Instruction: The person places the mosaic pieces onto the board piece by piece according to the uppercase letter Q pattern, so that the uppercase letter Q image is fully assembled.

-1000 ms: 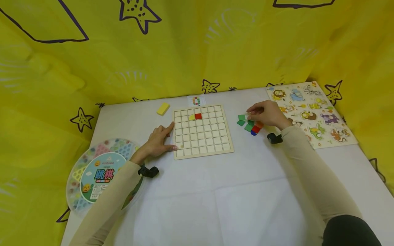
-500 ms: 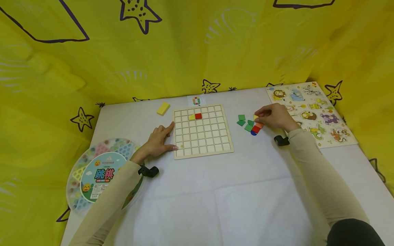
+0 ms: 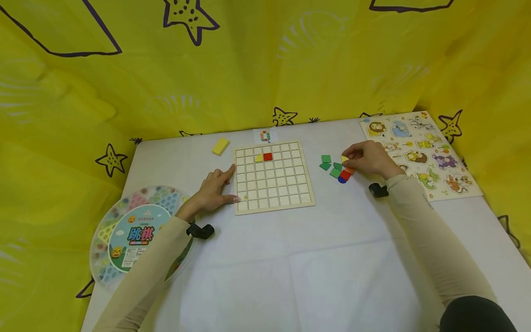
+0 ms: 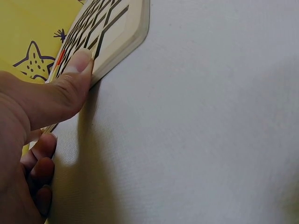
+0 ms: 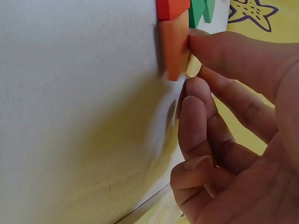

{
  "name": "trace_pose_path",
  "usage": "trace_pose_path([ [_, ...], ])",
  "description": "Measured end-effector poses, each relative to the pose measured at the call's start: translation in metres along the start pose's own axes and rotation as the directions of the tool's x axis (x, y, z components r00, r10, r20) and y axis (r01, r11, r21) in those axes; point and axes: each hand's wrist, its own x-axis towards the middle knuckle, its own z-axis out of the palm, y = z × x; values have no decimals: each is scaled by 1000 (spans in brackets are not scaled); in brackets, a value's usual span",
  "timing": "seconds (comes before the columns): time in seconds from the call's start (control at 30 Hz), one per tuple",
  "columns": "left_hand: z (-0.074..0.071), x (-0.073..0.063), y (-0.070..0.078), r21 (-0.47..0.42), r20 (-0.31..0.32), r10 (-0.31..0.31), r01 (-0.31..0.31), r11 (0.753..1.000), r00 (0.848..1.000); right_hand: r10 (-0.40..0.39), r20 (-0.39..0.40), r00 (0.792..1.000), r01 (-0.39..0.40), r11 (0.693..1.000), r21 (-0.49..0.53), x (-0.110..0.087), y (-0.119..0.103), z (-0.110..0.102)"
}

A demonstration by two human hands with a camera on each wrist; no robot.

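A wooden grid board [image 3: 271,182] lies mid-table, with a red square tile [image 3: 267,157] and a yellow tile with a rounded edge [image 3: 259,158] side by side in its upper cells. My left hand [image 3: 210,191] steadies the board's left edge, thumb and forefinger spread apart along it; the thumb [image 4: 80,60] presses on the rim. To the board's right, my right hand [image 3: 369,159] pinches a yellow tile [image 5: 194,66] at the pile. Right by those fingertips is an orange tile [image 5: 175,46]. Green tiles [image 3: 326,158], a red tile [image 3: 345,175] and a blue rounded tile [image 3: 342,180] lie close by.
A pattern card [image 3: 265,135] lies behind the board, and a yellow block [image 3: 221,146] at its upper left. The round Chinese checkers set [image 3: 138,212] sits under the left forearm. An animal puzzle board [image 3: 439,180] lies beyond the right hand, before a yellow curtain [image 3: 249,69].
My right hand has shifted right from the green tiles to the yellow tile and pinches it; over the last half second it has barely moved. The left hand stays in place.
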Motion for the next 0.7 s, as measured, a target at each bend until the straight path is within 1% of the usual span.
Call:
trace_pose_path([
  [0.37, 1, 0, -1, 7, -2, 9, -9, 1000, 1000, -20, 28, 999, 22, 997, -74, 1, -4, 3],
  [0.7, 0, 0, -1, 8, -2, 5, -5, 1000, 1000, -21, 63, 998, 27, 995, -93, 2, -7, 4],
])
